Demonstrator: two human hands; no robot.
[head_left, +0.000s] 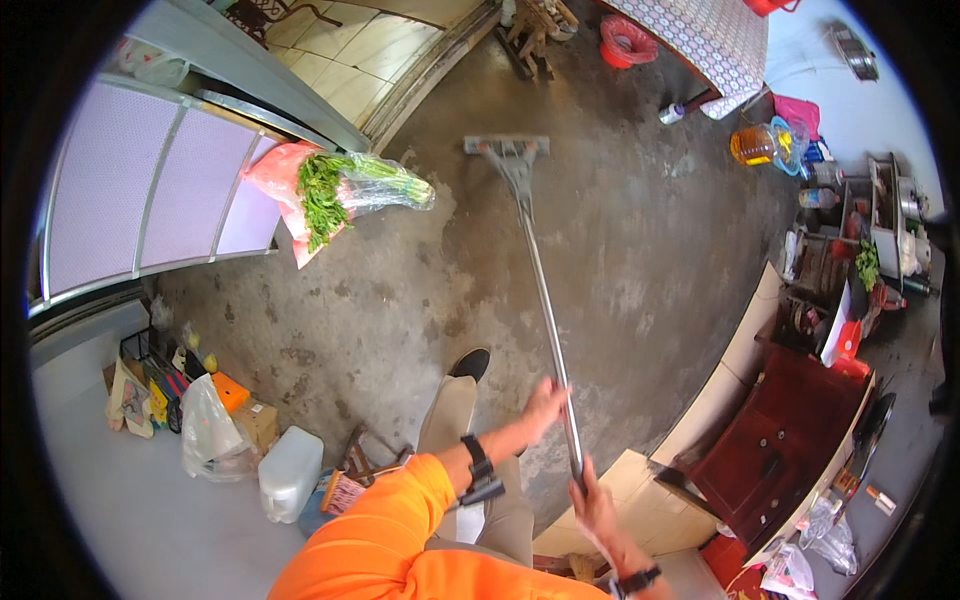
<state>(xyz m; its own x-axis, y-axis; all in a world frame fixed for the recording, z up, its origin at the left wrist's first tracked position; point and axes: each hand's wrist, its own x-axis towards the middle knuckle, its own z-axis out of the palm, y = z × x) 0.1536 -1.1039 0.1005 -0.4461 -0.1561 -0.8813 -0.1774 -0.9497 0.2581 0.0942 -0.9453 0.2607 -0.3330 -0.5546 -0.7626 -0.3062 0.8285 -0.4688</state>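
A long-handled mop (545,300) with a silver pole stretches away from me across the floor. Its wide, flat grey head (507,147) rests on the damp concrete floor (640,260) ahead. My left hand (545,410) is closed around the middle of the pole. Lower down, near the pole's end, my right hand (594,505) grips it too. Both wrists wear black bands, and the left sleeve is orange. My dark shoe (470,364) shows just left of the pole.
Leafy greens (322,200) in a pink bag lie on a purple-panelled cabinet (200,185) at left. Bags, a box and a plastic jug (291,474) line the lower left. A red basin (627,43) stands beside a cloth-covered table (705,40). A dark red cabinet (775,440) is at right.
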